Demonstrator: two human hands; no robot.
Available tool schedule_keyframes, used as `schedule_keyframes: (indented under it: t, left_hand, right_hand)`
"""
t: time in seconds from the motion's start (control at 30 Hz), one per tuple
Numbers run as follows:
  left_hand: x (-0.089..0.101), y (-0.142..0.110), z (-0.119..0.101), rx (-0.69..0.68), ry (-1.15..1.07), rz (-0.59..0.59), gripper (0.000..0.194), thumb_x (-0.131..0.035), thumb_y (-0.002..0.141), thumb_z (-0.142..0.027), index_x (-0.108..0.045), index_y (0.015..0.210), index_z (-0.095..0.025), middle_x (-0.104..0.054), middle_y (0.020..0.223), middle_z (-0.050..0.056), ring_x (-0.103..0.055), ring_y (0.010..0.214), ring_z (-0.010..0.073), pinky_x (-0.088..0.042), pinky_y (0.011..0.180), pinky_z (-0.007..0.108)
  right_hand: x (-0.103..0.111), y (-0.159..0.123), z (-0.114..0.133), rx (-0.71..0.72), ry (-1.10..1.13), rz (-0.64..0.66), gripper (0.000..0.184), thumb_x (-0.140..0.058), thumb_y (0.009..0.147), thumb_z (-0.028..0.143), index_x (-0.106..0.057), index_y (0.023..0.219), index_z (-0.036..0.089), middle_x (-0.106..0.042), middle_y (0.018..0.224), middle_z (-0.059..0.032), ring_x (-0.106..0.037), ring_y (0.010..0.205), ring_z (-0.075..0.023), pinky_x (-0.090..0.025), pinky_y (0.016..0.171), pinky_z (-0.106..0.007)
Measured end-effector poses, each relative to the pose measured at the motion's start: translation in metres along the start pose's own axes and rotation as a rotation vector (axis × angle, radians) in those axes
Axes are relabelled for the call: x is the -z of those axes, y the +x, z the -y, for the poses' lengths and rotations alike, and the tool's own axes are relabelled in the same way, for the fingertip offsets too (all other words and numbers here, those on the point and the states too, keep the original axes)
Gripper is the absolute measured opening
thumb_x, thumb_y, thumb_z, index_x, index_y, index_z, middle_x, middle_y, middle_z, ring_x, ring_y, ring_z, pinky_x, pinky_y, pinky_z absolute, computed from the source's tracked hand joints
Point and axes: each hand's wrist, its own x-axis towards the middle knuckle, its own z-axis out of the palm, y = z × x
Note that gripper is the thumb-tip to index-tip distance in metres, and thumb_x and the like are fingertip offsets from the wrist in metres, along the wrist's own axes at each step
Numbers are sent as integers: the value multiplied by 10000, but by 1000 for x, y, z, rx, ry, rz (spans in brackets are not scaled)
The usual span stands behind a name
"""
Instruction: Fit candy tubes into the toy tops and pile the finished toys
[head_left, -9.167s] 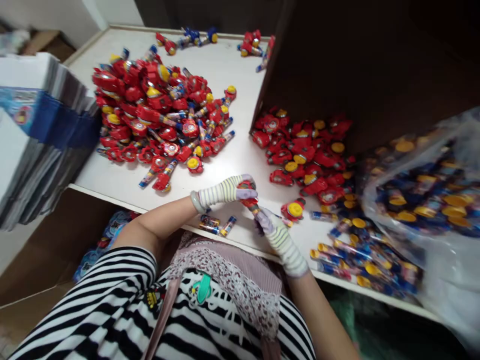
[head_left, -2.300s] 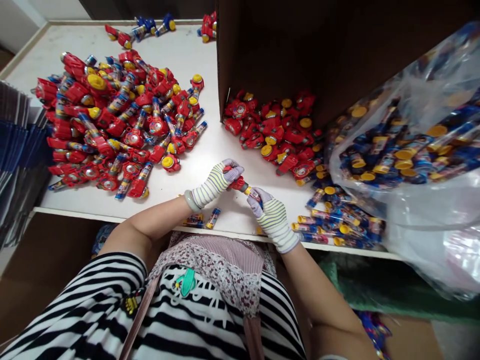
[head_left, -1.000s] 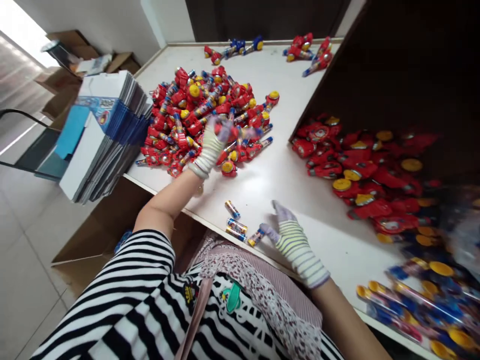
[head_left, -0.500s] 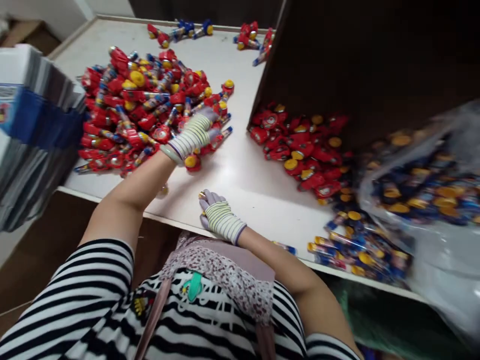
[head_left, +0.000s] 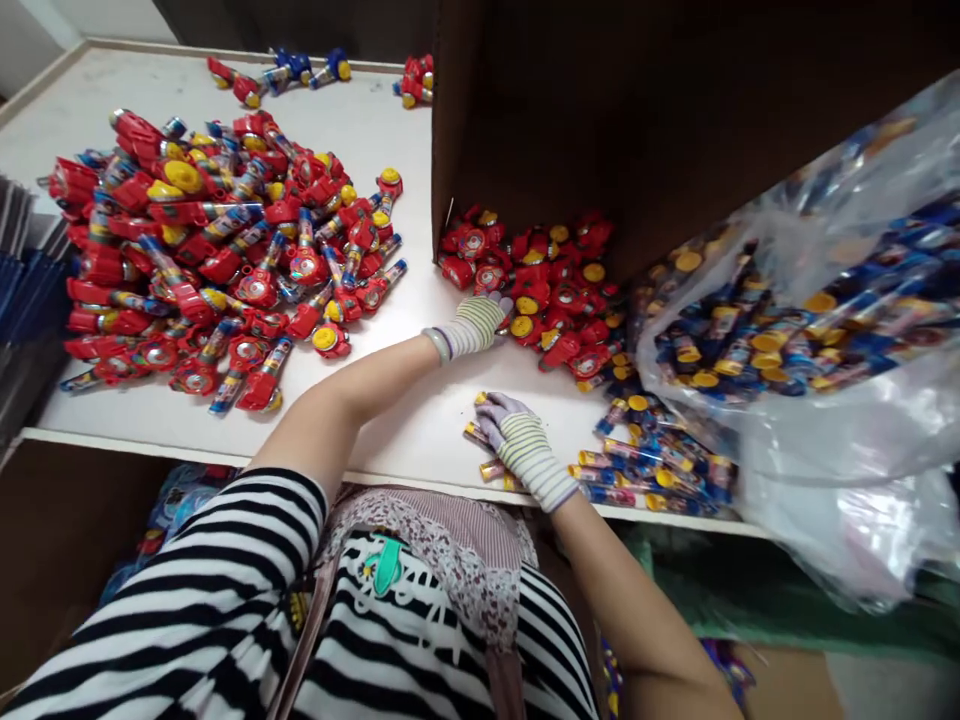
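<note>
R grip is on short tubes at desk edge, fingers spread; can't tell if it's got one. L grip looks open, just by red toys w/ yellow caps. More tubes lie to your right, nr clear bag full of them. Big red pile is far left. You seem to be picking up parts; next, close each grip on one piece.
</note>
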Motion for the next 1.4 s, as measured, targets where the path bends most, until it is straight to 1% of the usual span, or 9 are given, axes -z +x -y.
schedule_keyframes:
  t: [0.1,0.3,0.4,0.63,0.83,0.97,1.1,1.3,1.4]
  left_hand:
    - [-4,-38,11,101,-331,4,610,-751,741,-244,-543,1291,-81,-649,1119,186,-633,1024,315,-502,915,402]
    - [2,-111,34,232,-1688,-175,644,-721,748,-374,-479,1302,-152,-666,978,62,-662,811,184,-545,801,348]
    - [2,-129,27,190,-1913,-214,520,-768,705,-364,-510,1116,-179,-659,1036,65,-675,877,196,-554,811,347]
    - [19,-134,15,242,-1471,-343,507,-788,691,-333,-475,1055,-170,-594,817,-9,-607,619,120,-499,556,228]
    - [20,-136,15,230,-1233,-215,472,-738,719,-299,-535,1115,-142,-620,796,-10,-583,590,99,-481,559,211]
    - [24,-143,15,73,-1134,-166,433,-777,717,-303,-579,1069,-147,-633,835,2,-621,687,121,-504,635,224]
    - [31,-144,14,-125,-1031,-137,488,-838,674,-317,-619,1076,-146,-655,936,40,-640,798,149,-521,723,248]
    - [24,-134,14,149,-979,-161,403,-774,709,-255,-594,1052,-144,-628,846,5,-610,702,134,-504,638,243]
    - [17,-140,13,125,-1107,-137,418,-775,711,-263,-583,1065,-148,-618,828,-8,-606,683,124,-505,627,235]
  right_hand:
    - [0,6,-5,-88,100,-119,314,-504,929,213,-709,1161,161,-701,1192,-158,-638,1101,-267,-478,1021,-431]
    - [1,14,-3,-84,470,-407,441,-505,920,320,-609,1326,183,-672,1288,-151,-640,1154,-278,-502,1013,-465]
    - [5,17,16,-34,539,-395,479,-471,962,449,-604,1335,181,-687,1278,-132,-649,1154,-263,-509,1007,-419]
    - [20,17,49,-48,247,-330,511,-461,980,445,-595,1338,105,-705,1229,-162,-682,1070,-301,-519,932,-397]
    - [21,11,47,-68,147,-300,442,-442,981,439,-628,1247,138,-713,1172,-169,-679,1007,-296,-509,894,-397]
    - [9,4,42,-21,518,-210,496,-406,957,604,-664,990,182,-692,846,-99,-628,722,-207,-505,713,-326]
    - [0,-1,42,20,916,71,726,-107,980,676,-636,904,184,-407,525,46,-318,389,-114,-361,427,-251]
    - [10,1,45,-197,485,-256,504,-515,877,654,-650,1006,186,-674,877,-99,-618,755,-219,-494,685,-333]
    - [9,-6,48,-218,738,-82,458,-512,878,644,-641,901,206,-652,777,-70,-582,671,-198,-479,634,-319]
